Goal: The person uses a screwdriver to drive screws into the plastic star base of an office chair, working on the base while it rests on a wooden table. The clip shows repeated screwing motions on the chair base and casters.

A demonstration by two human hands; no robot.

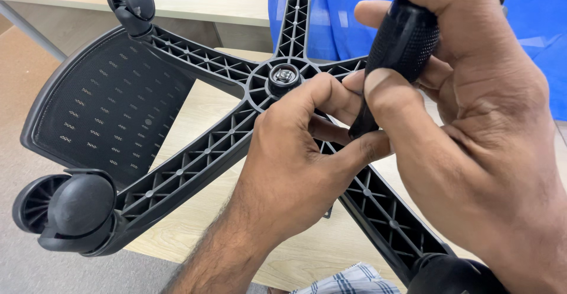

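My right hand [472,128] wraps the black knurled tool handle [401,46], grip closed firmly round it, thumb pressed down the front; the shaft runs down and disappears behind my left hand [295,170], so I cannot see the tip or what it sits in. Left hand's grip is narrow, fingertips [348,87] pinched together right at the shaft, touching or nearly touching it; I cannot tell whether a small part sits in that pinch. All this happens just beside the metal-ringed centre hub [285,75] of the upturned black ribbed plastic five-arm chair base [195,152], which lies over the pale wood tabletop [195,111]. Risks as I judge them: the tip is hidden, so it could slip off whatever it bears on and jab the left fingers, since they sit right in its path; the tilted handle could cam sideways and gouge a plastic rib; the base rests on rolling parts, the big black castor wheel [65,211] at lower left and another black castor [131,7] at upper left, so a hard push could shift the whole thing. A dark mesh chair panel [106,111] sits beneath the arms, blue sheet [531,34] behind.
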